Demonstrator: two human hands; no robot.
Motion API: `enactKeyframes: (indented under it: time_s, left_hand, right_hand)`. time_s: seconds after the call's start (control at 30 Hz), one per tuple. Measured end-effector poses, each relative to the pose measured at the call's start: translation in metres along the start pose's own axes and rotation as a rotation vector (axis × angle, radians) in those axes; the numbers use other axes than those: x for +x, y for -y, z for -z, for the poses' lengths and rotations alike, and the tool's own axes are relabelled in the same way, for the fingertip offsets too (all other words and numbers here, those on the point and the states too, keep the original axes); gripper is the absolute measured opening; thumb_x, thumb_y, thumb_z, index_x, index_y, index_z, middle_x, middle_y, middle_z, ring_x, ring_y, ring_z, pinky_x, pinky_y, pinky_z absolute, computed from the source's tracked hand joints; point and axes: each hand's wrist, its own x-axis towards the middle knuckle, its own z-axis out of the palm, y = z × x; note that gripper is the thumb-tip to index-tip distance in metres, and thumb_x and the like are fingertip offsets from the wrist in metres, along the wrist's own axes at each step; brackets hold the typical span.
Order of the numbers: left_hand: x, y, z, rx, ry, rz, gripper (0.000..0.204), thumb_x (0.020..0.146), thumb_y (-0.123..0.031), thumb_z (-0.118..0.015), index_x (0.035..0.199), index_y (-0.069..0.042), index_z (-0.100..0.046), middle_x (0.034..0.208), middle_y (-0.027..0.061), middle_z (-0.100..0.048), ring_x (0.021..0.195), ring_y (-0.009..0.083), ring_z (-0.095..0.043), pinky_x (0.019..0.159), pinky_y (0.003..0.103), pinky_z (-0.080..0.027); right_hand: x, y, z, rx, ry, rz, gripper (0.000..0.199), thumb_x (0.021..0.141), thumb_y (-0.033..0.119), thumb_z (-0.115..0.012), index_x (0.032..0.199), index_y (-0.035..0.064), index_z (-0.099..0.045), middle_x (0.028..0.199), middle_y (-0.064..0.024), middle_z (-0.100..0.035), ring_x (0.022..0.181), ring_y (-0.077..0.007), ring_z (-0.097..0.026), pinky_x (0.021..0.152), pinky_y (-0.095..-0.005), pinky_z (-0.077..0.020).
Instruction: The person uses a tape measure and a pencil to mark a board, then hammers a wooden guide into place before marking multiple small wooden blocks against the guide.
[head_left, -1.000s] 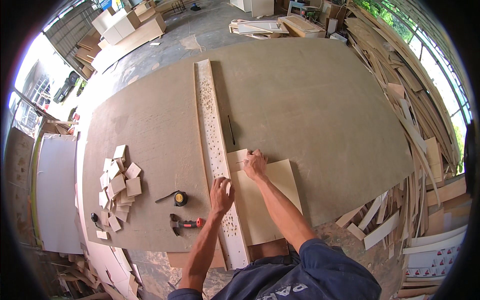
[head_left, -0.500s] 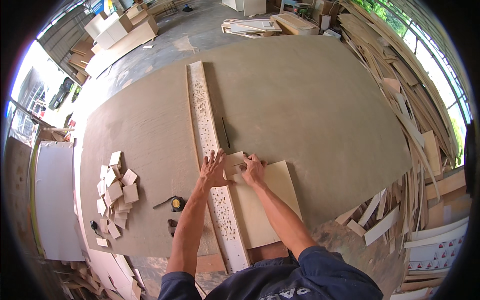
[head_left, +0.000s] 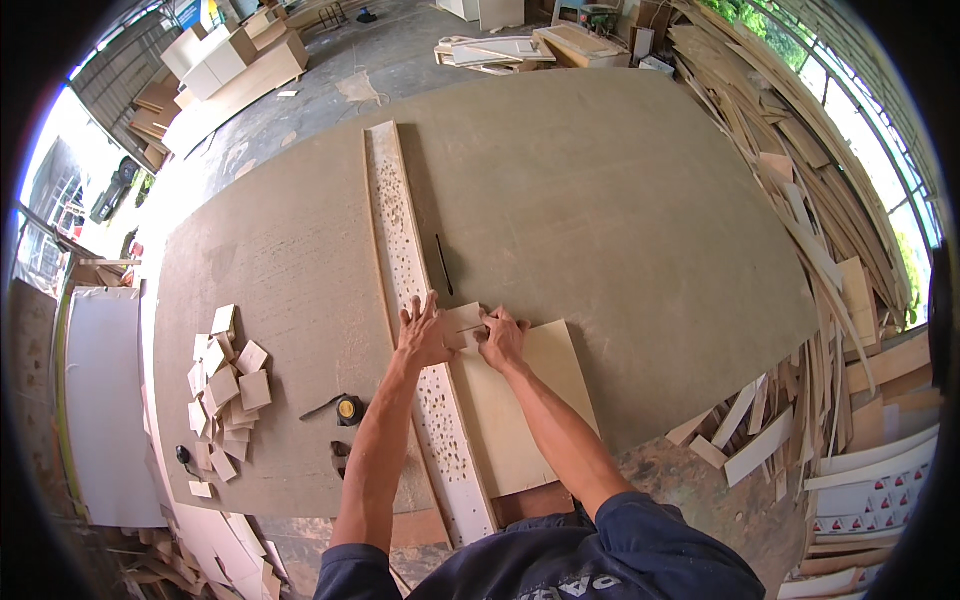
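A long pale strip point(head_left: 391, 220) with many dark holes runs away from me over a large brown board. My left hand point(head_left: 421, 335) lies spread across this strip, its thumb stretched toward a small light wooden piece point(head_left: 462, 318). A thin dark line crosses that piece; whether it is a gap or a mark I cannot tell. At the piece's right side my right hand point(head_left: 503, 338) has its fingers curled in and pressed to its edge, partly hiding it. Under my right wrist is a larger pale wooden panel point(head_left: 525, 405), flat beside the strip.
A heap of small wooden squares point(head_left: 228, 385) lies at the left. Near my left forearm are a tape measure point(head_left: 349, 409) and a dark tool point(head_left: 340, 458). A thin black stick point(head_left: 444, 265) lies beyond my hands. Wood offcuts point(head_left: 800, 190) are piled along the right.
The view has shifted slightly. My left fingers sit a little closer together, and more of the small wooden piece shows between my hands. My right hand keeps its place at the piece's edge.
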Motion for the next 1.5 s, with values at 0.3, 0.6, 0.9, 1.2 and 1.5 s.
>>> enactKeyframes:
  time_s: [0.3, 0.6, 0.9, 1.2, 1.5]
  left_hand:
    - [0.0, 0.008, -0.015, 0.061, -0.082, 0.06, 0.103, 0.058, -0.049, -0.088, 0.147, -0.013, -0.049, 0.16, 0.0243, -0.024, 0.148, 0.0457, -0.02, 0.113, 0.061, -0.025]
    - [0.005, -0.005, 0.011, -0.009, 0.09, 0.083, 0.089, 0.052, -0.043, -0.091, 0.128, -0.008, -0.06, 0.123, 0.0148, -0.067, 0.119, 0.0322, -0.063, 0.101, 0.05, -0.048]
    - [-0.001, -0.012, 0.024, -0.054, 0.057, 0.07, 0.074, 0.052, -0.032, -0.096, 0.114, -0.005, -0.067, 0.107, 0.0156, -0.073, 0.104, 0.0324, -0.07, 0.088, 0.042, -0.058]
    - [0.01, -0.008, 0.028, -0.095, 0.07, 0.06, 0.066, 0.051, -0.031, -0.096, 0.107, -0.005, -0.072, 0.103, 0.0158, -0.074, 0.101, 0.0339, -0.071, 0.086, 0.042, -0.059]
    - [0.029, 0.0, 0.037, -0.116, 0.11, 0.07, 0.092, 0.049, -0.037, -0.098, 0.123, 0.0, -0.06, 0.106, 0.021, -0.072, 0.104, 0.0381, -0.068, 0.087, 0.046, -0.057]
  right_hand:
    - [-0.094, -0.025, 0.041, -0.088, -0.144, 0.331, 0.062, 0.077, 0.032, -0.076, 0.133, 0.0118, -0.061, 0.149, -0.0127, -0.045, 0.133, -0.0321, -0.044, 0.104, -0.0548, -0.0282]
    - [-0.287, -0.061, 0.13, -0.293, 0.208, 0.093, 0.08, 0.075, 0.056, -0.078, 0.142, 0.0177, -0.058, 0.163, -0.0234, -0.018, 0.152, -0.0482, -0.008, 0.115, -0.0701, -0.0103]
    - [-0.28, -0.088, 0.108, -0.236, 0.131, 0.227, 0.079, 0.071, 0.054, -0.082, 0.136, 0.0144, -0.063, 0.163, -0.0236, -0.021, 0.149, -0.055, -0.008, 0.112, -0.0679, -0.0215]
    - [-0.273, -0.091, 0.103, -0.21, 0.095, 0.251, 0.074, 0.068, 0.049, -0.086, 0.13, 0.0128, -0.067, 0.163, -0.0208, -0.025, 0.148, -0.0554, -0.009, 0.109, -0.0688, -0.0232]
    - [-0.251, -0.087, 0.1, -0.215, 0.046, 0.249, 0.073, 0.065, 0.046, -0.088, 0.129, 0.0143, -0.069, 0.162, -0.0181, -0.031, 0.149, -0.0543, -0.01, 0.107, -0.0678, -0.0247]
